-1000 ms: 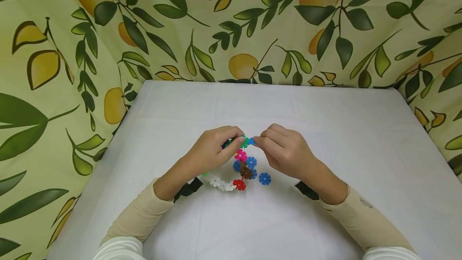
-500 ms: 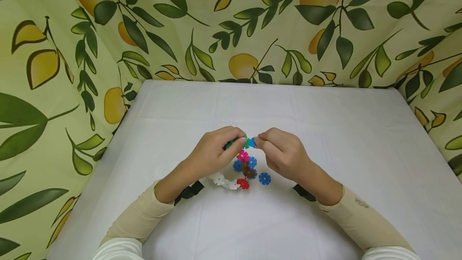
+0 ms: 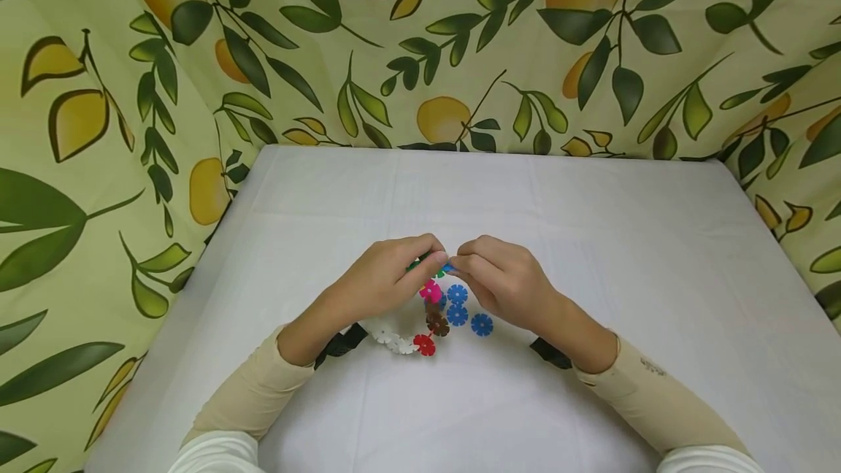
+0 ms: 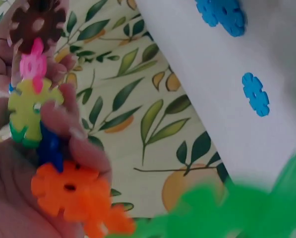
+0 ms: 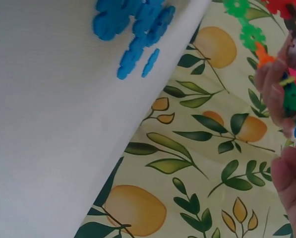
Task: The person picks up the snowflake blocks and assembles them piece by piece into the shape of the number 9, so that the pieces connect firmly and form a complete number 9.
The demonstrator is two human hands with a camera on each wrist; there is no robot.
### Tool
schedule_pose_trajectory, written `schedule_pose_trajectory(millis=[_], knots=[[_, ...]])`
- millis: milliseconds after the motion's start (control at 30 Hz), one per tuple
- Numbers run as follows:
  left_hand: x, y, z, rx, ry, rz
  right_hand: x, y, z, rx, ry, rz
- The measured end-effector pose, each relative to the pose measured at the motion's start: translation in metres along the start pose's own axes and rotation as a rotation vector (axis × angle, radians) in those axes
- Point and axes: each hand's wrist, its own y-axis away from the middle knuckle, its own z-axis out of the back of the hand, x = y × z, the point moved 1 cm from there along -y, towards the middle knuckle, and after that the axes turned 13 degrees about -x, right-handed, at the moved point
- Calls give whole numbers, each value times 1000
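Note:
My left hand [image 3: 390, 274] holds a chain of interlocking plastic flower discs. Its brown disc [image 3: 438, 324], pink disc [image 3: 431, 290], red disc [image 3: 424, 345] and white discs [image 3: 394, 342] hang below the fingers. In the left wrist view an orange disc [image 4: 58, 188] and a yellow disc [image 4: 26, 105] lie along the palm. My right hand [image 3: 512, 276] pinches a blue disc [image 3: 448, 267] against the chain's green disc [image 5: 294, 101]; fingertips of both hands nearly meet, hiding most of the joint.
Several blue discs [image 3: 457, 294] lie close together on the white table [image 3: 591, 210], just below the hands. One more loose blue disc [image 3: 482, 325] is to their right. Behind the table hangs a leaf-and-fruit patterned cloth [image 3: 440, 119].
My right hand has moved left toward the left hand, and the blue disc between them shows less. The hanging chain has swung slightly left and lower, uncovering more of the blue discs on the table.

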Motion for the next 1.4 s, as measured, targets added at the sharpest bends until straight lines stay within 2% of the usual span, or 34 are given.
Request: schedule_pose_trajectory(millis=[100,200,300,467,533,600,900,1000,1133,1233,1400], knots=[[1,0,4,82,-5,35,-2,-2,6,110,-28,-103],[1,0,8,106,-31,16,-5,-3,14,260,-47,-249],[1,0,12,89,-46,-27,-8,-2,21,488,-41,-411],[-1,2,15,71,-26,-93,-9,8,21,966,-43,-657],[-1,2,14,61,-18,-120,-8,14,17,1078,-49,-712],[-2,2,14,42,-12,-144,-7,19,12,1128,-48,-732],[-1,1,14,-42,36,-238,1,26,-4,1141,1,-705],[0,0,14,-52,37,-276,0,26,-3,1162,-26,-733],[2,0,13,-48,14,-297,-5,25,3,1165,-142,-739],[2,0,13,-39,-12,-287,-10,20,12,1070,-254,-716],[0,0,14,-33,-24,-253,-15,1,30,720,-384,-682]])
